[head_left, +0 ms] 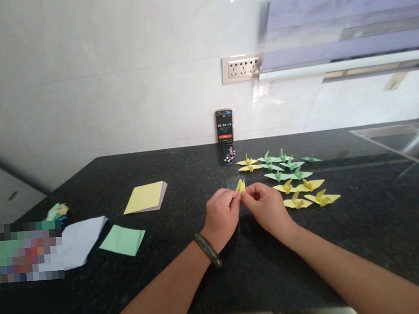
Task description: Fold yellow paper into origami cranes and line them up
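Note:
Between my two hands is a small piece of folded yellow paper (pixel 241 187), its pointed tips sticking up past my fingertips. My left hand (pixel 222 211), with a dark bangle at the wrist, pinches its left side. On the other side, my right hand (pixel 265 203) pinches the paper between thumb and fingers; the lower part is hidden by them. Just right of my right hand lie several yellow paper cranes (pixel 307 184). Farther back stand several green paper cranes (pixel 281 164), with more yellow cranes (pixel 248 163) at their left.
A stack of square paper (pixel 145 197), yellow on top, lies left, near a creased green sheet (pixel 122 240) and white paper (pixel 82 240). A phone (pixel 224 127) showing a timer leans on the wall behind a beaded string (pixel 230 155). A sink (pixel 405 138) is at right.

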Demonstrator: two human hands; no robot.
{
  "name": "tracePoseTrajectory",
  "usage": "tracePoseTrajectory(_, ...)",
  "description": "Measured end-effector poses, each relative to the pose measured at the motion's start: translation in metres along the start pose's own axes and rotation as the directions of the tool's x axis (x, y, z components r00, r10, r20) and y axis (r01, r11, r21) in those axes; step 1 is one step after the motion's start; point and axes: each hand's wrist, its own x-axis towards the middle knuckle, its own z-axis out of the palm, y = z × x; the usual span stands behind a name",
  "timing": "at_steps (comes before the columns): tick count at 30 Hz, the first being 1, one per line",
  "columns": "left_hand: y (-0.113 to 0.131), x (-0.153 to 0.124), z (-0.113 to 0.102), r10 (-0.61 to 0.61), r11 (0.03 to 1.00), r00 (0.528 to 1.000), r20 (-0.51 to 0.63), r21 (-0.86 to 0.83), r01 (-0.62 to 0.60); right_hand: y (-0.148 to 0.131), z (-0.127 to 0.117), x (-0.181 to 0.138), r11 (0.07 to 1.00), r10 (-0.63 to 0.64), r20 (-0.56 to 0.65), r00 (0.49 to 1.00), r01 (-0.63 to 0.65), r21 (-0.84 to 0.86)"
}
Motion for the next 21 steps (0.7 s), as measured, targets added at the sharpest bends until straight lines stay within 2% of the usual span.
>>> tracePoseTrajectory(4,-0.0011,0.0006,0.0,0.026,0.999,1.0,-0.005,0.034,-0.026,-0.0024,-0.0003,-0.0019,0.998,0.033,0.017,0.999,-0.034,0.047)
tracePoseTrajectory(8,-0.0026,0.0016,-0.0001,0.02,0.999,1.0,-0.012,0.032,-0.019,-0.0049,0.0003,-0.0052,0.998,0.011,0.049,0.999,-0.014,0.058)
tracePoseTrajectory(15,-0.0077,0.0014,0.0017,-0.031,1.0,0.999,0.042,0.008,0.031,-0.0055,-0.002,-0.0069,0.978,-0.191,0.077,0.979,0.197,-0.072)
tracePoseTrajectory(21,-0.007,0.0013,-0.0007,-0.059,0.996,0.993,0.101,-0.067,0.066,-0.0029,-0.0053,-0.0049,0.973,-0.221,0.123,0.967,0.228,-0.039)
